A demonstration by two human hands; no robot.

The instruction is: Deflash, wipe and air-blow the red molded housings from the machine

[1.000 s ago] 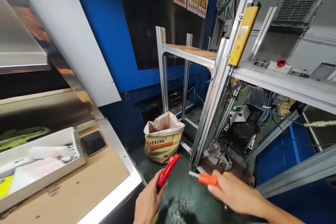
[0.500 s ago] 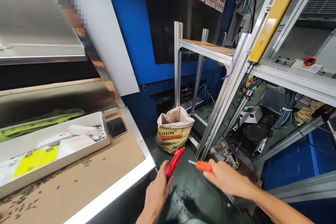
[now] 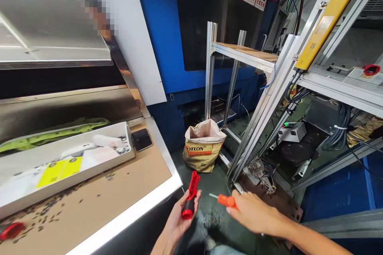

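Since the earlier frame the red plastic tool handle (image 3: 192, 195) has turned in the left hand (image 3: 176, 223) – it tilted forward then, and now stands nearly upright, showing a black band near its lower end. The left hand lies palm up, fingers partly curled, cradling the handle low over the floor, just off the table's edge. The right hand (image 3: 254, 215) is closed around the orange handle of a screwdriver (image 3: 226, 201), whose thin metal shaft points left, near the red handle but not touching it.

To the left stands the table (image 3: 125, 183), topped with brown cardboard and edged in white, with small dark bits scattered across it. A blurred red piece (image 3: 12, 231) lies at its lower-left corner. Farther up sit a white tray (image 3: 89, 155) holding white items and a yellow label (image 3: 59, 172), and a black phone-like slab (image 3: 141, 139) just beside the tray.

Ahead, a printed paper sack (image 3: 205, 147) stands on the green floor (image 3: 212, 219) against an aluminium shelf stand (image 3: 211, 67) – behind it rises a blue machine (image 3: 155, 48). To the right, an aluminium frame (image 3: 269, 99) carries a yellow strip (image 3: 326, 28) above cables and electrical boxes.
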